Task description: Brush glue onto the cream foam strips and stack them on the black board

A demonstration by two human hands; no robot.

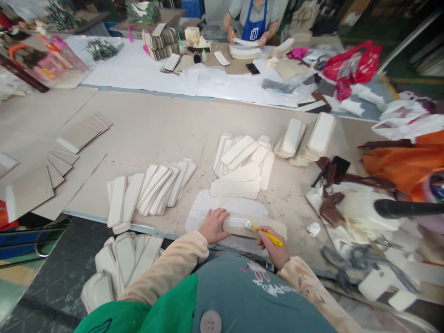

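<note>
While the left hand [213,225] lies flat, the right hand [276,249] brushes a strip [238,226].
Its grip clasps a yellow brush [255,228] (white-tipped).

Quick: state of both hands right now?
Left hand: open, laid on the left end of the pale strip.
Right hand: closed, holding the yellow-handled brush.

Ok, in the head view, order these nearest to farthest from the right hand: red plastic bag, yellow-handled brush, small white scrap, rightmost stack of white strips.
1. Yellow-handled brush: held in the right hand.
2. Small white scrap: to the hand's right.
3. Rightmost stack of white strips: farther forward, to the right.
4. Red plastic bag: on the far table, right side.
</note>
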